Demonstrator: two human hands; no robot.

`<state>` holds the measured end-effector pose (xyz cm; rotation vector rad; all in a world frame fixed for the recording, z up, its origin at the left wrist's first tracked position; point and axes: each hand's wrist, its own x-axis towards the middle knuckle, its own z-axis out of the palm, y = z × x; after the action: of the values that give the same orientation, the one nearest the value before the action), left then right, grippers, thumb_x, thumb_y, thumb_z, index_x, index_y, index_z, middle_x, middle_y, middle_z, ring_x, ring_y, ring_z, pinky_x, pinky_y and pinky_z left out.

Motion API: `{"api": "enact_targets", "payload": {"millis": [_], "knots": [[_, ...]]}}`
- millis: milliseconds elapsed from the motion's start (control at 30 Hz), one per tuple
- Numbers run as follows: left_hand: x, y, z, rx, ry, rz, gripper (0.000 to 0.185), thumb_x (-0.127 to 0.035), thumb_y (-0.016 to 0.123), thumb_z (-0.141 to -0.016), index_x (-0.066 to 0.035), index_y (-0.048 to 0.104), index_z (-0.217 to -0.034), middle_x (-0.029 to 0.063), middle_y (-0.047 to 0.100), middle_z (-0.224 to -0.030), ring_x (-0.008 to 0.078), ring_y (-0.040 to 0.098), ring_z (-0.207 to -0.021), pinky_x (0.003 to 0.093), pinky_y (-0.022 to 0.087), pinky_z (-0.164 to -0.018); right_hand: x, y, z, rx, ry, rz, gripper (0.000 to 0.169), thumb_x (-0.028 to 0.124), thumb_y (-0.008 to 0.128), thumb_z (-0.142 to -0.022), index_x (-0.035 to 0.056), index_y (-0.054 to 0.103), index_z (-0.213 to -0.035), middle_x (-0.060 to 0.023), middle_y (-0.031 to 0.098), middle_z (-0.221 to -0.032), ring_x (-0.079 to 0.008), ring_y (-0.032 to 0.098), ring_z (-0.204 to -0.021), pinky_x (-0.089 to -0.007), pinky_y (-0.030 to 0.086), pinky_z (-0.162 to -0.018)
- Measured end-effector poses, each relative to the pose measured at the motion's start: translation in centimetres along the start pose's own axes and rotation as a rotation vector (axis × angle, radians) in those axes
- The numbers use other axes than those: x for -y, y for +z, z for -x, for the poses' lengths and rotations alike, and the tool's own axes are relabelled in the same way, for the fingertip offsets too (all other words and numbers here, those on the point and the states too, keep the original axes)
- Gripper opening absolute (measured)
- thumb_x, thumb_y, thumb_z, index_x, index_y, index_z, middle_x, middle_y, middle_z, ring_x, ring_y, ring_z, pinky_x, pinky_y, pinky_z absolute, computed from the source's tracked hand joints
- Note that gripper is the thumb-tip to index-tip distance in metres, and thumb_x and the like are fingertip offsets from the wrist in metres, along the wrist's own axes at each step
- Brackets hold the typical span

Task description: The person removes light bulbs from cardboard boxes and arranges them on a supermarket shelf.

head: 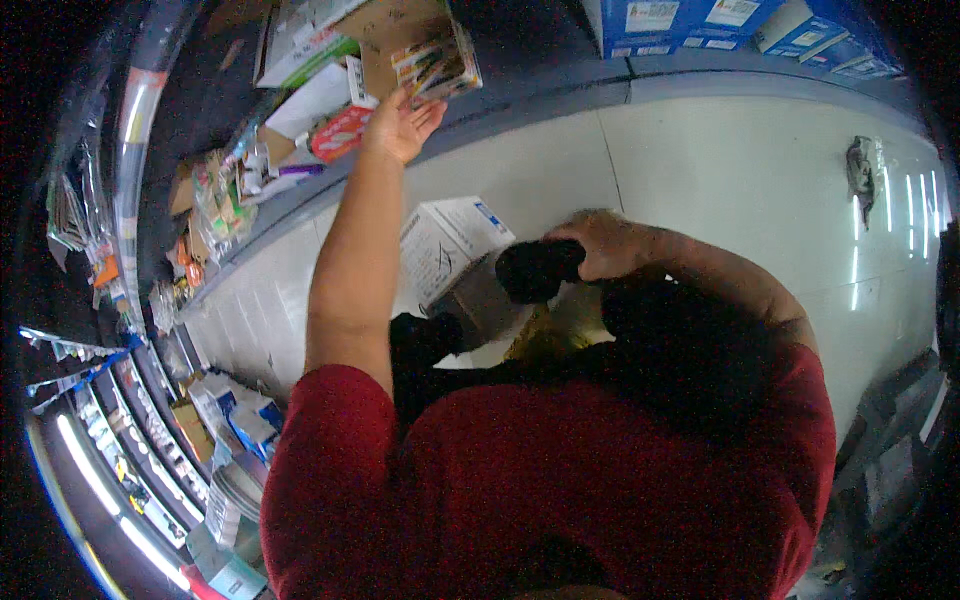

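My left hand reaches up to the low shelf with its fingers apart. It is at the near edge of an open cardboard box; whether the fingertips touch it is unclear. A printed panel shows on that box. Just below the hand is a red-and-white package. My right hand is low in front of me, bent inward beside a dark rounded object. Deep shadow hides whether the fingers grip it. Nearby on the floor stands a white carton with printing.
Blue boxes with labels stand on the shelf at upper right. Plastic-wrapped goods lie along the shelf at left. A crumpled dark item lies on the tiled floor. Dark grey containers are at lower right.
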<state>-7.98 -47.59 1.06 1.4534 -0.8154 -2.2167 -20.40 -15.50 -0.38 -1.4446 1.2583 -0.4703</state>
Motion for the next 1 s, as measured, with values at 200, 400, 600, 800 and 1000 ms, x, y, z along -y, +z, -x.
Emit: {"api": "enact_targets", "payload": {"millis": [200, 400, 600, 800, 1000], "knots": [[4.1, -9.4, 10.7, 0.073, 0.556, -1.559, 0.095, -0.037, 0.076, -0.068, -0.007, 0.023, -0.141, 0.0227, 0.037, -0.136, 0.0333, 0.038, -0.126, 0.038, 0.031, -0.103, -0.3, -0.7, 0.0, -0.093, -0.052, -0.115, 0.062, 0.011, 0.06, -0.064, 0.0016, 0.048, -0.124, -0.0183, 0.059, -0.11, -0.0315, 0.056, -0.103, -0.0365, 0.044, -0.089], [9.5, -11.8, 17.2, -0.027, 0.44, -1.912, 0.114, -0.042, 0.084, -0.052, -0.014, 0.02, -0.142, 0.0222, 0.013, -0.145, 0.0378, 0.017, -0.134, 0.0506, 0.019, -0.107, 3.6, -3.8, 0.4, -0.186, 0.202, -0.212, 0.061, 0.013, 0.063, -0.066, -0.0002, 0.048, -0.123, -0.0152, 0.062, -0.099, -0.0227, 0.059, -0.09, -0.0314, 0.046, -0.085], [10.7, -11.5, 15.8, -0.07, 0.64, -1.934, 0.115, -0.048, 0.083, -0.048, -0.014, 0.024, -0.141, 0.0199, 0.021, -0.142, 0.0369, 0.023, -0.131, 0.0525, 0.021, -0.105, 8.1, -6.5, -1.9, -0.267, 0.224, -0.059, 0.062, 0.016, 0.062, -0.065, 0.0039, 0.048, -0.125, -0.016, 0.063, -0.096, -0.0236, 0.06, -0.085, -0.0334, 0.048, -0.078], [13.0, -14.2, 14.4, -0.131, 0.875, -1.805, 0.111, -0.052, 0.081, -0.048, -0.013, 0.03, -0.138, 0.0175, 0.027, -0.138, 0.0359, 0.024, -0.129, 0.0521, 0.018, -0.104, 7.2, 2.0, -11.3, -0.389, 0.237, -0.089, 0.066, 0.025, 0.062, -0.063, 0.0038, 0.048, -0.124, -0.0231, 0.062, -0.096, -0.0346, 0.061, -0.087, -0.0392, 0.048, -0.08], [12.7, -16.5, 15.6, -0.132, 0.932, -1.734, 0.105, -0.044, 0.081, -0.047, -0.012, 0.033, -0.134, 0.0171, 0.028, -0.137, 0.0359, 0.025, -0.128, 0.0522, 0.019, -0.104, 4.7, 7.5, -15.3, -0.476, 0.289, -0.32, 0.06, 0.024, 0.057, -0.069, 0.0064, 0.047, -0.125, -0.0248, 0.06, -0.102, -0.037, 0.059, -0.094, -0.0397, 0.046, -0.084]]}}
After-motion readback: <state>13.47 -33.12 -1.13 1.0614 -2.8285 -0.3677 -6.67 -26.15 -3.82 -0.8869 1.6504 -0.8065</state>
